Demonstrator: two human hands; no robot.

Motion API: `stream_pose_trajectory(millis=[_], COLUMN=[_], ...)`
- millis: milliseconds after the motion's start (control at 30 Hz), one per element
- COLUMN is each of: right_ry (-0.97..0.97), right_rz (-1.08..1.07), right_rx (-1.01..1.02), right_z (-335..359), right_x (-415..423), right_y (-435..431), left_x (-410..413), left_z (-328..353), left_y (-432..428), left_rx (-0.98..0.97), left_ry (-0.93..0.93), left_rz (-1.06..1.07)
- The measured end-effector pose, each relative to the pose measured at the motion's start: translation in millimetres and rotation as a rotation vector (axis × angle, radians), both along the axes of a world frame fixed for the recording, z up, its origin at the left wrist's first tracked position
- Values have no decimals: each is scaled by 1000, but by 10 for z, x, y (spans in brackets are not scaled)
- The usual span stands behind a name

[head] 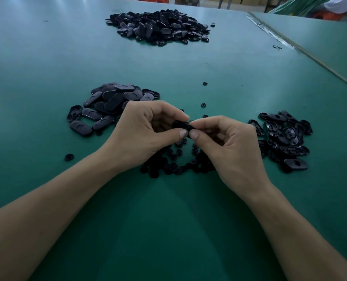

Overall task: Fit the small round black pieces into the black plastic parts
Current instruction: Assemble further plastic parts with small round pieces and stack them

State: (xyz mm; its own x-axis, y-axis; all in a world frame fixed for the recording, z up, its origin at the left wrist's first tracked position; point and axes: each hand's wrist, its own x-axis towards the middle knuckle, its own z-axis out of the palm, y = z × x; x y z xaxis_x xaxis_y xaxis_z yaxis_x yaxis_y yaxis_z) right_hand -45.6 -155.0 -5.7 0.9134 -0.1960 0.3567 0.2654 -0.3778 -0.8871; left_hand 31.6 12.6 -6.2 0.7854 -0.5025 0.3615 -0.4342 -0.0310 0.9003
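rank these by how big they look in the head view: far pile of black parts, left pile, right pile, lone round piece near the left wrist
1. left pile and far pile: about alike in the picture; the far one is further off, so unranked
2. right pile
3. lone round piece
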Motion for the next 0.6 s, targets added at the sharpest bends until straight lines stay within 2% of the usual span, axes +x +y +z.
stream_pose_trajectory(millis=[400,600], right_ry=[13,16], right_rz=[-93,-111], right_rx=[-182,-160], right_z=[27,39], right_x=[-11,-22], right_y=[71,89], left_x=[-32,-31], left_z=[7,3], left_y=[-9,0], left_rx=[41,25], left_ry=[-81,-90], left_rz=[68,97])
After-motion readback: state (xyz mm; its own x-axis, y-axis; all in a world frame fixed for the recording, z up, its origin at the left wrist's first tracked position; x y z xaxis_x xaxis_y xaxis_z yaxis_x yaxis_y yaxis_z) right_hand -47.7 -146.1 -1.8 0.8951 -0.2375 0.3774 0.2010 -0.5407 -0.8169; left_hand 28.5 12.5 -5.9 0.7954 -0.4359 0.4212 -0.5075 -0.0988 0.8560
